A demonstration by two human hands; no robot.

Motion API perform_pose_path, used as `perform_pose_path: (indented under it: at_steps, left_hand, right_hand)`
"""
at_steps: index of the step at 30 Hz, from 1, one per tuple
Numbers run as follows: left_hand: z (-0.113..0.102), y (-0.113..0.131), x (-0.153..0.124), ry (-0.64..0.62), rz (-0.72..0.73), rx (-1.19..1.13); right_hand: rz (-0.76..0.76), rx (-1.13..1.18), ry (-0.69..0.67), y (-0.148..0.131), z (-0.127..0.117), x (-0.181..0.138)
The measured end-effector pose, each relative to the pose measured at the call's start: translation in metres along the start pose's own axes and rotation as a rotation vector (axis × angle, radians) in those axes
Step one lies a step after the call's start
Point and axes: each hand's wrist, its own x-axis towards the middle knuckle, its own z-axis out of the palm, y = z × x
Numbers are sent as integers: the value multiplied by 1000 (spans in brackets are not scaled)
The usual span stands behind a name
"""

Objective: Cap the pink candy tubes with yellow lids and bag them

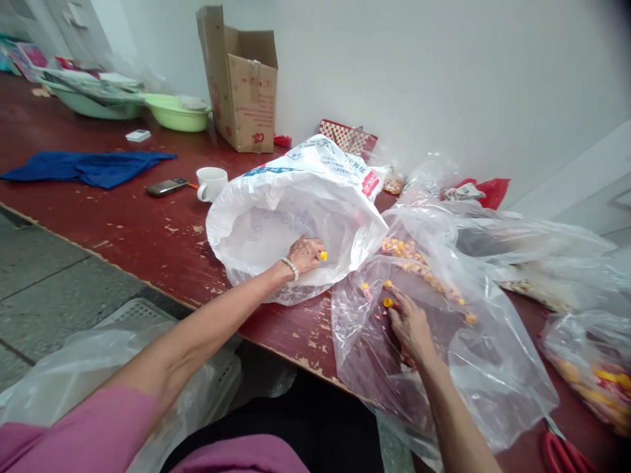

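Note:
My left hand (pixel 304 255), with a beaded bracelet at the wrist, reaches into the mouth of a white printed sack (pixel 315 171). It pinches a small yellow plastic piece (pixel 323 256), like a little cap; its other end is hidden. My right hand (pixel 410 323) is over a clear plastic bag (pixel 473 368) lying spread on the table, fingers apart. Close to its fingertips are a yellow cup-shaped piece (pixel 388 303) and a second yellow piece (pixel 387 284). Several more yellow and pink pieces (pixel 401 248) lie in a line on the plastic.
Left of the sack on the red table (pixel 148 230) are a white mug (pixel 211 184), a phone (pixel 167 187) and a blue cloth (pixel 89 167). Behind stand a cardboard box (pixel 251 98) and a green basin (pixel 177 115). Red-handled scissors (pixel 564 453) and a filled bag (pixel 591 374) lie right.

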Motion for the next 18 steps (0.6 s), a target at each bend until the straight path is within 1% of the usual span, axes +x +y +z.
perform_pose_path:
  at_steps: [2,4,6,8,11,13,14,16,18]
  left_hand:
    - [13,-2,14,-66,73,1]
    - [23,-5,22,-107,115,-2]
    - [29,-9,25,-120,123,-11]
    - [29,-14,24,-113,105,-30]
    - [20,-22,15,-76,37,-93]
    - [9,-25,2,-42,-22,-156]
    - [2,-24,-7,-27,-44,-180]
    - [-12,-16,-28,-3,-82,-293]
    - [-24,-1,-50,5,-141,-528]
  right_hand:
    - [-63,11,-53,-4,8,4]
    - [-80,24,-69,-8,13,5]
    - [-71,37,-68,-9,12,5]
    - [-25,51,-46,-6,9,1]
    - [90,75,-4,-2,1,-6]
    - [178,107,37,-7,-6,-12]
    - [222,161,64,-14,-10,-14]
    - [299,365,114,-35,-19,-17]
    - [336,641,146,-67,-28,-19]
